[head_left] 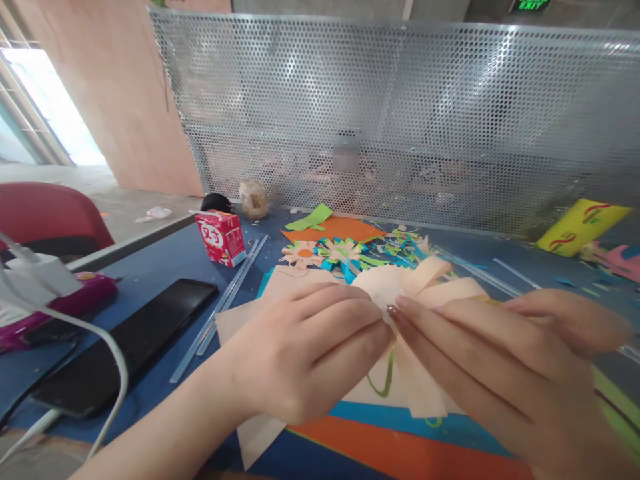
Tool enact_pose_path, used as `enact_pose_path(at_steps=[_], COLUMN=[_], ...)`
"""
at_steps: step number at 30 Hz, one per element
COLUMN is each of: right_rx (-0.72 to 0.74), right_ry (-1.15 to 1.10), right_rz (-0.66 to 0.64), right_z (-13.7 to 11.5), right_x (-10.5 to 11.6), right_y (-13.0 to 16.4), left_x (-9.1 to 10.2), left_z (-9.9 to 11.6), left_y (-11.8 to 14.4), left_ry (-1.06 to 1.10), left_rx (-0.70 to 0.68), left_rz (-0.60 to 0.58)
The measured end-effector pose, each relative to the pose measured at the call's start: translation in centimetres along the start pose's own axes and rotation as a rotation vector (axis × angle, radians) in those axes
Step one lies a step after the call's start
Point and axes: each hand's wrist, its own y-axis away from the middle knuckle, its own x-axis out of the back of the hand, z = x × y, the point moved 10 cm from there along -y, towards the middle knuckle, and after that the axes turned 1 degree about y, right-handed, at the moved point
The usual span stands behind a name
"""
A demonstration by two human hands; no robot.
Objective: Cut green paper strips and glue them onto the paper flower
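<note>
Both hands pinch folded cream paper (420, 287) above the bench (165, 267). The left hand (305, 347) has a closed grip on its left edge. The right hand (490, 360) grips the right.

Open blue table (165, 267) lies at ten o'clock of the hands, though the black phone (127, 343) and white cable (113, 373) block the nine o'clock side, with clear glue sticks (225, 303) lying slantwise just past them. At twelve o'clock paper flowers and scraps (350, 253) crowd the way, the red carton (221, 237) stands at eleven, and the perforated metal screen (400, 120) closes off everything behind. Two o'clock shows barer table up to the yellow roll (580, 227).
</note>
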Motion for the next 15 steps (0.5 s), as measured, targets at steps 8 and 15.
enact_pose_path(at_steps=[8, 15], right_rx=[-0.018, -0.033], right_ry=[-0.012, -0.041], right_rz=[0.016, 0.000], right_z=[0.14, 0.23], right_x=[0.25, 0.03], right_y=[-0.13, -0.20], left_x=[0.17, 0.33], left_z=[0.28, 0.28], left_y=[0.23, 0.23], left_ry=[-0.008, 0.007], left_rx=[-0.022, -0.018], left_rz=[0.002, -0.002])
